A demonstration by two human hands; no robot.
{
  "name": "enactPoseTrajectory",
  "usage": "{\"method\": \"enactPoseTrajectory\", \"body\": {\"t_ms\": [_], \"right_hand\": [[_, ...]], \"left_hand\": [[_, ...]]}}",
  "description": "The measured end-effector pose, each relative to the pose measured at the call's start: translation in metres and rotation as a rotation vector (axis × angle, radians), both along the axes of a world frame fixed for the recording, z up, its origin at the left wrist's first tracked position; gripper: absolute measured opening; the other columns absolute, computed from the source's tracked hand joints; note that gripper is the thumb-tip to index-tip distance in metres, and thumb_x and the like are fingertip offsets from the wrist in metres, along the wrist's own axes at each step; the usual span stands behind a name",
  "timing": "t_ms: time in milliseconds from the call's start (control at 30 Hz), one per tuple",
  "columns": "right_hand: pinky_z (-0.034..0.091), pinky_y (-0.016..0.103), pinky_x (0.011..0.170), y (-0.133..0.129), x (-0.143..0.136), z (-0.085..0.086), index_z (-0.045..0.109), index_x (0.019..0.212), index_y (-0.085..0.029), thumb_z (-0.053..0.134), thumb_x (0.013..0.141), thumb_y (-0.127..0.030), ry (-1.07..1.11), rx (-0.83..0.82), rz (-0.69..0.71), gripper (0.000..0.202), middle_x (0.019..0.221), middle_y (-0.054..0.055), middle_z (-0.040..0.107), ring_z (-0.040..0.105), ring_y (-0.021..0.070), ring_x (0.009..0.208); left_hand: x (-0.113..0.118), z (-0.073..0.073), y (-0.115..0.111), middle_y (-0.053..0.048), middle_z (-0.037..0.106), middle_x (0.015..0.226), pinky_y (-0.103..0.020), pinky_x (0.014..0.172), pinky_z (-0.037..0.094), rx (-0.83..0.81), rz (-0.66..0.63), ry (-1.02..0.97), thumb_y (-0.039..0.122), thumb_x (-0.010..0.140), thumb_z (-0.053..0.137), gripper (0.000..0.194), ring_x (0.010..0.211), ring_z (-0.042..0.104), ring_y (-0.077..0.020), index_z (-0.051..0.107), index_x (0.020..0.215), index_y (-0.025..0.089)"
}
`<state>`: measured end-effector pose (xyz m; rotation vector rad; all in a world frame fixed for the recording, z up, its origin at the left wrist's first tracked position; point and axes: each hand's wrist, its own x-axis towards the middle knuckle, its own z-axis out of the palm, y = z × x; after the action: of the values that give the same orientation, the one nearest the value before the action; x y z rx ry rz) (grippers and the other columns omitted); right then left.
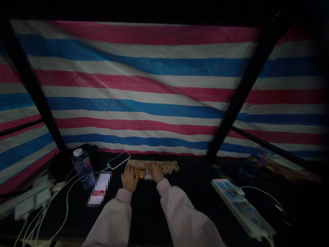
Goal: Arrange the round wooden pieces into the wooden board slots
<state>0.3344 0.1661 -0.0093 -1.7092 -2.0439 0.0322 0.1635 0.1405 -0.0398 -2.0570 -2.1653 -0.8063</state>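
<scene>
My left hand [130,177] is on the left end of a small printed cardboard box [139,165], its fingers and thumb curled over that end. Beside it on the right, a whitish-pink printed box part [148,175] lies on the black surface. Over this part my right hand [156,172] reaches with bent, closed fingers; what the fingertips hold, if anything, is too small to make out. Just right of that hand, several round wooden game pieces [172,167] lie close together in rows. Both wrists are in pale pink sleeves.
A phone [119,160] with a cable lies behind my left hand. Further left are a clear bottle [83,166], a blurred-out pale item [100,188], white cables and chargers [25,207]. A power strip [241,207] lies on the right. Striped sheeting [144,103] and dark posts [238,92] enclose the space.
</scene>
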Motion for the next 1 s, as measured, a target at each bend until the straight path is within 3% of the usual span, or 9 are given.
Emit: {"method": "enactPoseTrajectory", "body": {"t_ms": [100, 233, 400, 500, 600, 733, 1000], "right_hand": [[0.040, 0.030, 0.077, 0.001, 0.000, -0.007, 0.057, 0.106, -0.022, 0.055, 0.075, -0.015, 0.035, 0.046, -0.008, 0.032, 0.094, 0.009, 0.064, 0.058, 0.0212, 0.089], [0.042, 0.028, 0.071, 0.005, 0.011, -0.006, 0.056, 0.092, -0.021, 0.054, 0.077, -0.023, 0.241, 0.099, 0.052, 0.015, 0.081, 0.005, 0.063, 0.059, 0.0188, 0.078], [0.043, 0.027, 0.060, 0.000, 0.054, -0.006, 0.052, 0.088, -0.019, 0.051, 0.078, -0.034, 0.547, 0.230, -0.039, 0.018, 0.075, 0.003, 0.061, 0.056, 0.0161, 0.063], [0.046, 0.029, 0.059, -0.010, 0.086, -0.014, 0.051, 0.092, -0.018, 0.052, 0.076, -0.039, 0.659, 0.311, -0.156, 0.027, 0.081, 0.007, 0.062, 0.057, 0.0175, 0.065], [0.047, 0.030, 0.060, -0.019, 0.111, -0.025, 0.050, 0.095, -0.017, 0.053, 0.072, -0.041, 0.692, 0.360, -0.264, 0.033, 0.085, 0.009, 0.061, 0.058, 0.0182, 0.067], [0.046, 0.029, 0.056, -0.024, 0.122, -0.041, 0.050, 0.097, -0.016, 0.054, 0.068, -0.040, 0.695, 0.324, -0.350, 0.038, 0.081, 0.006, 0.061, 0.054, 0.0148, 0.058], [0.049, 0.030, 0.059, -0.023, 0.122, -0.054, 0.056, 0.096, -0.015, 0.052, 0.060, -0.023, 0.702, 0.270, -0.281, 0.037, 0.086, 0.008, 0.061, 0.054, 0.0133, 0.056]], "left_hand": [[0.000, -0.002, 0.001, -0.015, 0.040, 0.141, -0.047, 0.098, 0.034, 0.001, 0.001, 0.000, 0.038, 0.090, 0.033, 0.051, 0.133, 0.031, -0.0255, 0.044, 0.133, 0.014], [0.001, -0.004, 0.002, -0.015, 0.041, 0.141, -0.046, 0.099, 0.034, 0.009, 0.002, 0.004, 0.038, 0.090, 0.033, 0.051, 0.133, 0.031, -0.0253, 0.045, 0.132, 0.013], [0.001, -0.004, 0.002, -0.015, 0.042, 0.140, -0.044, 0.098, 0.035, 0.022, 0.004, 0.003, 0.038, 0.090, 0.033, 0.050, 0.132, 0.032, -0.0247, 0.045, 0.132, 0.013], [0.001, -0.003, 0.001, -0.014, 0.043, 0.139, -0.044, 0.098, 0.035, 0.029, 0.009, 0.014, 0.037, 0.090, 0.032, 0.049, 0.131, 0.033, -0.0245, 0.045, 0.131, 0.014], [0.000, -0.002, 0.001, -0.014, 0.043, 0.139, -0.044, 0.097, 0.036, 0.032, 0.003, 0.022, 0.037, 0.090, 0.034, 0.048, 0.130, 0.034, -0.0248, 0.046, 0.131, 0.015], [0.000, -0.004, 0.001, -0.014, 0.044, 0.139, -0.044, 0.097, 0.036, 0.041, 0.002, 0.027, 0.037, 0.090, 0.034, 0.048, 0.131, 0.033, -0.0252, 0.047, 0.130, 0.015], [-0.001, -0.004, 0.001, -0.014, 0.042, 0.140, -0.043, 0.096, 0.037, 0.031, -0.002, 0.043, 0.039, 0.091, 0.032, 0.050, 0.131, 0.033, -0.0245, 0.045, 0.131, 0.012]]}}
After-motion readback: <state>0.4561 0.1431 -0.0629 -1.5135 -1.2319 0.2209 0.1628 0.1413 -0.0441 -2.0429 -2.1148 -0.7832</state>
